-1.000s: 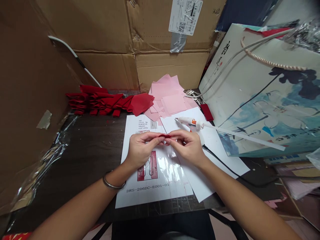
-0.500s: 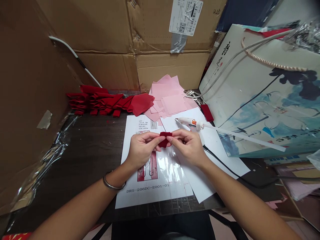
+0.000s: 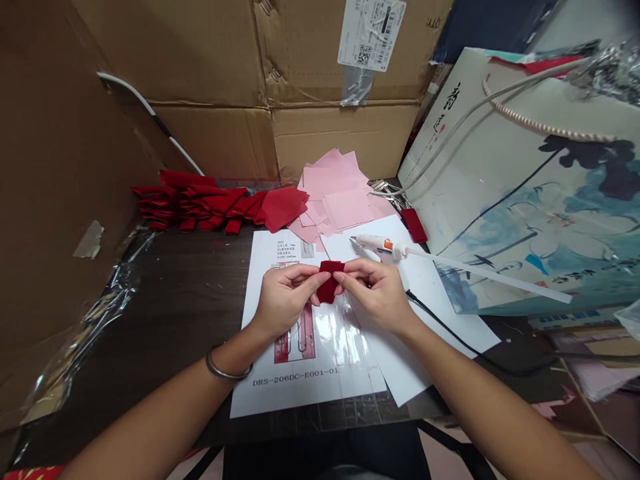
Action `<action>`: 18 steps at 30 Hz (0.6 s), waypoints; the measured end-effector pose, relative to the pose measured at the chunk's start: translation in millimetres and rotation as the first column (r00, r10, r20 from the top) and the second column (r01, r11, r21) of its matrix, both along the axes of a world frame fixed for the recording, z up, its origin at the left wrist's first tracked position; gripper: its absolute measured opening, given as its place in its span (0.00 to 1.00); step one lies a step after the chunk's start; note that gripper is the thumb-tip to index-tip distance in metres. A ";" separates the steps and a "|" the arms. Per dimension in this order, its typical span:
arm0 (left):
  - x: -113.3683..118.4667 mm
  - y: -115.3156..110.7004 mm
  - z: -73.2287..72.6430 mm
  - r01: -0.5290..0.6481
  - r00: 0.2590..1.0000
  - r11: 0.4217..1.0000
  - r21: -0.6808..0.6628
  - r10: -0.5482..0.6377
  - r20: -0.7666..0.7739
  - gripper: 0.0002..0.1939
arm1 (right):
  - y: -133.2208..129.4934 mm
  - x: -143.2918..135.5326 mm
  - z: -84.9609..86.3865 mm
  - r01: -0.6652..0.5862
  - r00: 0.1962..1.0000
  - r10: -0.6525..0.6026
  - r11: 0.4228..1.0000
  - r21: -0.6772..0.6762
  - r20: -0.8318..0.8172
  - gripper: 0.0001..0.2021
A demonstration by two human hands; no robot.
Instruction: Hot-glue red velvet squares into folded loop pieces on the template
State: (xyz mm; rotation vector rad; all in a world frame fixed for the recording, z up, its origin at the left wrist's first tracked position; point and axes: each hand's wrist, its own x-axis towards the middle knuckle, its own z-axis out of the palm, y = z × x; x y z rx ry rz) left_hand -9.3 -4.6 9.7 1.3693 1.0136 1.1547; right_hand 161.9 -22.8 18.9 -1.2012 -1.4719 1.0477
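Observation:
Between my two hands is a small dark red piece of folded fabric [image 3: 330, 283], held over the printed sheet [image 3: 310, 393]. My left hand [image 3: 283, 293] pinches its left edge with thumb and fingers. Its right edge is pinched the same way by my right hand [image 3: 377, 293]. The fingertips behind the fabric are partly hidden. A white glue gun [image 3: 377, 243] with a long white glue stick [image 3: 490, 275] lies just beyond my right hand.
Red fabric pieces [image 3: 215, 203] are bunched at the back left, beside pink paper squares [image 3: 345, 193]. Metal clips [image 3: 393, 193] and another dark red piece [image 3: 414, 225] lie near a large paper bag [image 3: 525, 180]. Cardboard [image 3: 345, 140] walls the back; a black cord [image 3: 450, 327] runs right.
The red fabric between my fingers now shows more of its length, upright and flatter than before. Both hands have stayed in nearly the same place.

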 end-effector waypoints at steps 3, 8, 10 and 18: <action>0.7 -0.8 0.3 -0.018 1.000 1.000 -0.008 0.018 -0.004 0.05 | 0.3 -1.0 -0.7 0.022 1.000 -0.022 1.000 0.018 -0.006 0.08; 0.5 -1.8 -1.5 -0.004 0.999 1.000 -0.019 0.005 0.038 0.06 | 1.1 0.1 -1.5 0.018 1.000 -0.019 0.997 0.072 0.008 0.07; -0.2 -1.7 -2.1 0.004 0.998 1.000 -0.002 -0.004 0.056 0.06 | 1.1 0.5 -1.3 0.025 0.999 -0.027 0.995 0.095 0.023 0.06; 1.3 -5.6 5.2 0.044 0.994 0.996 0.079 -0.052 0.100 0.04 | -0.2 -1.8 -0.1 0.028 0.998 -0.038 0.981 0.194 0.047 0.04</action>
